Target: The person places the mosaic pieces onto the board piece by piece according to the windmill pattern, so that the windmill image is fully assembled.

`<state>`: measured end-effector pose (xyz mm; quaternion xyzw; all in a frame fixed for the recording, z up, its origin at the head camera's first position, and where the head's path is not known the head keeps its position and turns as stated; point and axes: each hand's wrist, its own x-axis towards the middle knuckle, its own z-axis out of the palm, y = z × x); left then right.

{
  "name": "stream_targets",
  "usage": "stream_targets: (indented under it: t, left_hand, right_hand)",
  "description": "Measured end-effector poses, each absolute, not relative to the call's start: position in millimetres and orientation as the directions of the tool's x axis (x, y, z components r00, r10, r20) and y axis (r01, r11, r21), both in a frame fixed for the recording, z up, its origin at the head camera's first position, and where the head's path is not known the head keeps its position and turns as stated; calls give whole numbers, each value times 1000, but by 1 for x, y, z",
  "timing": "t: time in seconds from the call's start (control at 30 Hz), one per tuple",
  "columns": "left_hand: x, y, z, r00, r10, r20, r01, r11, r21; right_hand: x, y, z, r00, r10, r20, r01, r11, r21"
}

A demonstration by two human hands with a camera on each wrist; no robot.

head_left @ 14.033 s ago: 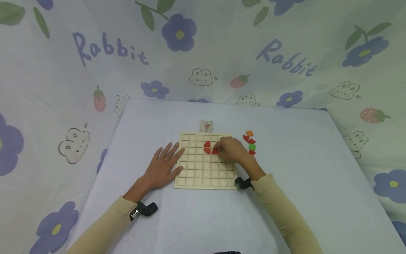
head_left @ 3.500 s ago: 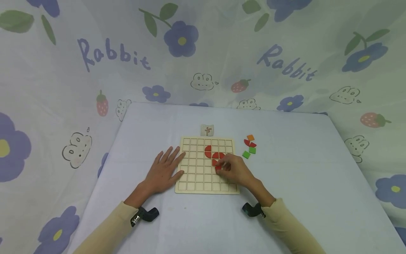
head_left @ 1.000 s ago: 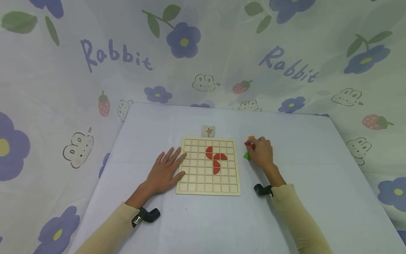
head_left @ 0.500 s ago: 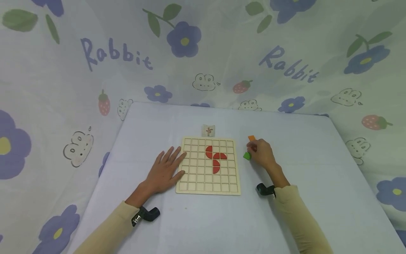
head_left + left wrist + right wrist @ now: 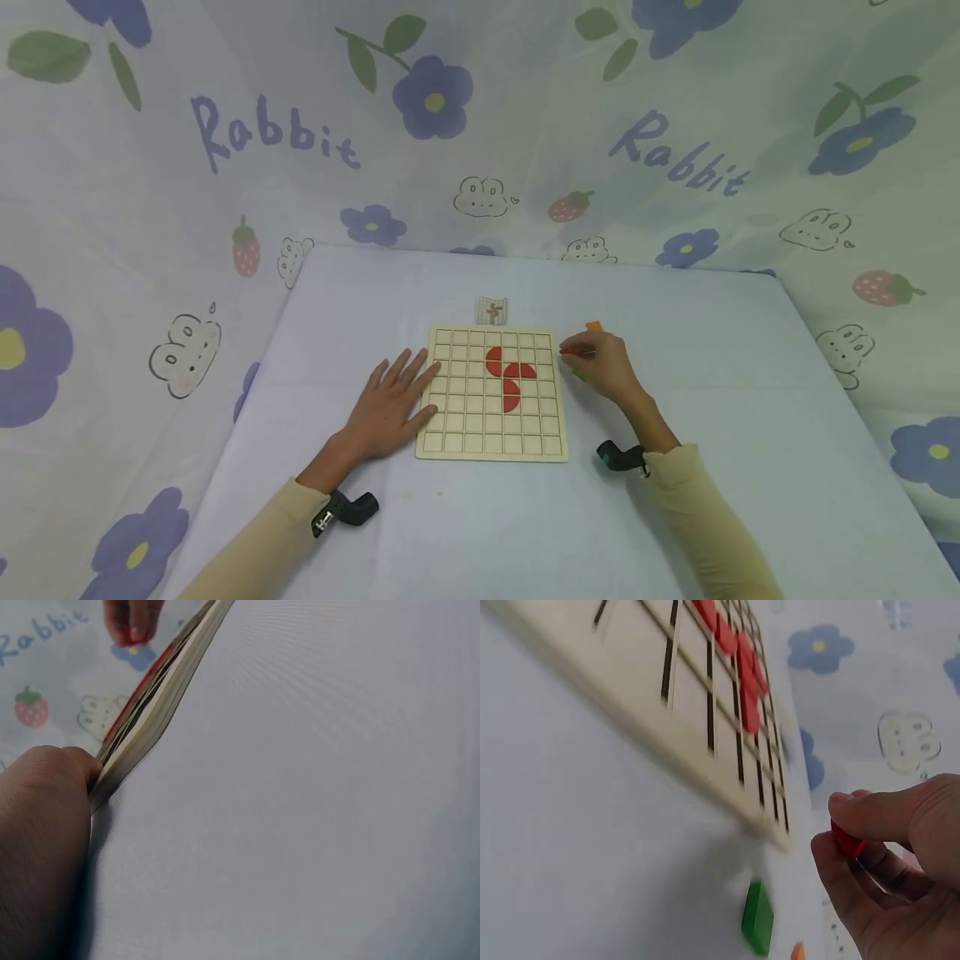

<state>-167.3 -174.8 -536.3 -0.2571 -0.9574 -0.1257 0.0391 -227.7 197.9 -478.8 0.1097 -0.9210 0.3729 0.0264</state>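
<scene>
A pale wooden grid board lies flat on the table, with several red quarter-circle tiles set in its cells in a pinwheel-like pattern. My left hand rests along the board's left edge, fingers spread. Off the board's upper right side, my right hand pinches red tile material between thumb and fingers, raised above the table. Whether it is one tile or two is unclear. Beneath that hand lies a green tile, mostly covered in the head view. An orange square tile shows just beyond the knuckles.
A small card printed with a grid and a red pinwheel figure lies behind the board. White cloth covers the table, and a patterned curtain hangs behind and at both sides.
The right hand, earlier setting red tiles on the board, went to the loose tiles at right and picked up red there. It has now moved left toward the board. The left hand stays put.
</scene>
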Motion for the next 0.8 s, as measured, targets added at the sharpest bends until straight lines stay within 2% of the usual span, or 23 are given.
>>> stream_targets:
  t: [0.17, 0.23, 0.57, 0.8]
  left_hand:
    - [-167, -175, -538, -861, 484, 156, 508, 833, 221]
    - [-168, -175, -538, -859, 485, 162, 511, 831, 220]
    - [-168, -176, -539, -855, 491, 169, 518, 828, 216]
    - [-168, -176, -538, -855, 492, 167, 518, 829, 212]
  right_hand:
    - [-218, 173, -477, -931, -297, 215, -360, 632, -687]
    - [-215, 164, -477, -922, -316, 225, -378, 605, -701]
    - [-209, 131, -485, -890, -441, 117, -353, 502, -790]
    - [-210, 118, -490, -890, -448, 80, -334, 524, -784]
